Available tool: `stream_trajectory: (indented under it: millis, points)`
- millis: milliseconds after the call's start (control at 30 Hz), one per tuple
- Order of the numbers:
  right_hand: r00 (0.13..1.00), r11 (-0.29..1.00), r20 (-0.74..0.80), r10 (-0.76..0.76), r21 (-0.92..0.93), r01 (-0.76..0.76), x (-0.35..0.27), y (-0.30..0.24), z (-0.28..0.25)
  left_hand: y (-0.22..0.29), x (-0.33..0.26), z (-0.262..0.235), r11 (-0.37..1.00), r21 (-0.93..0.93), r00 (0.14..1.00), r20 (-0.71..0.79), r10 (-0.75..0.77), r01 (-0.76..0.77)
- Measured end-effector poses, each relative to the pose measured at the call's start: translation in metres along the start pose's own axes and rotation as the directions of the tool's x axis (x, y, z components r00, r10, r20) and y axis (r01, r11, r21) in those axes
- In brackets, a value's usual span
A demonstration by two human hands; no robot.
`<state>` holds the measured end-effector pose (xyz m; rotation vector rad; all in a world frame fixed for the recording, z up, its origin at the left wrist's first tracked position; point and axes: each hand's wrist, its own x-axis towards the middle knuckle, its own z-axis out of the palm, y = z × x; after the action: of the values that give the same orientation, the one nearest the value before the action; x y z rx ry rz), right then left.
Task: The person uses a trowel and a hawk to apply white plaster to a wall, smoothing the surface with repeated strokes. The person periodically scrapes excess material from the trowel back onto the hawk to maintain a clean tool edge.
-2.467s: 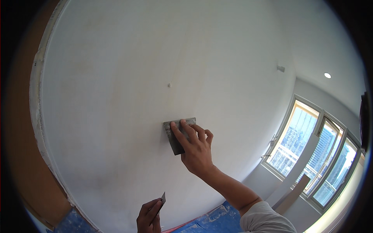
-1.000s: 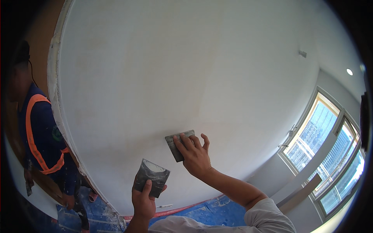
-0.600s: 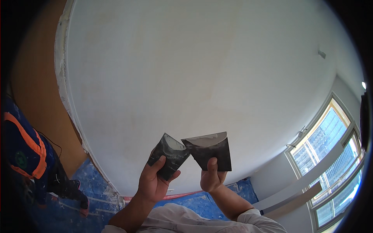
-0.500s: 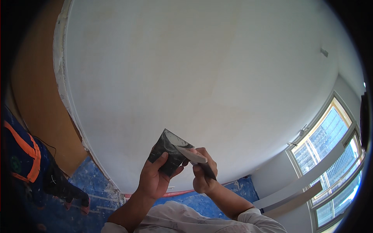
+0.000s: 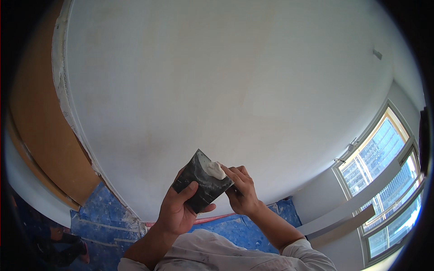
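Note:
My left hand grips a flat black putty scraper, thumb across its face and fingers behind. Its face carries pale smears, and a thick lump of white putty sits at its upper right edge. Against that edge is my right hand, its fingers closed around a second scraper. Only a dark bit of this second scraper shows under the fingers; the rest is hidden by the hand and the black scraper.
A broad white wall rises in front, with a rough edge strip beside a brown panel at left. Blue sheeting covers the floor. Another person's legs are at lower left. Windows stand at right.
The second scraper has turned from edge-on in front of the black scraper to mostly hidden. The putty lump now shows on the black scraper. The other person has shifted toward the lower left.

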<state>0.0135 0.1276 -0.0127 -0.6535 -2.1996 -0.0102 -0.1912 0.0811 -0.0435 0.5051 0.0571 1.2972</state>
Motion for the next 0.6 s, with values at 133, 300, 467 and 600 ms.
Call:
stream_trajectory:
  millis: [133, 300, 467, 600]
  points:
    - [0.805, 0.724, 0.213, 0.554, 0.353, -0.592, -0.024, 0.011, -0.005, 0.009, -0.005, 0.014, 0.967, 0.231, 0.994, 0.031, 0.105, -0.109]
    - [0.570, -0.269, 0.533, 0.625, 0.833, -0.484, -0.011, -0.006, -0.019, 0.009, 0.011, -0.034, -0.042, 0.718, 0.661, 0.660, 0.358, -0.694]
    - [0.536, -0.402, 0.680, 0.500, 0.731, -0.552, -0.007, -0.018, -0.019, 0.018, 0.017, -0.039, -0.400, 0.657, 0.636, 0.743, 0.207, -0.638]
    - [0.735, -0.133, 0.452, 0.505, 0.882, -0.451, 0.023, -0.005, -0.076, 0.027, 0.020, -0.050, -0.400, 0.793, 0.767, 0.581, 0.271, -0.459]
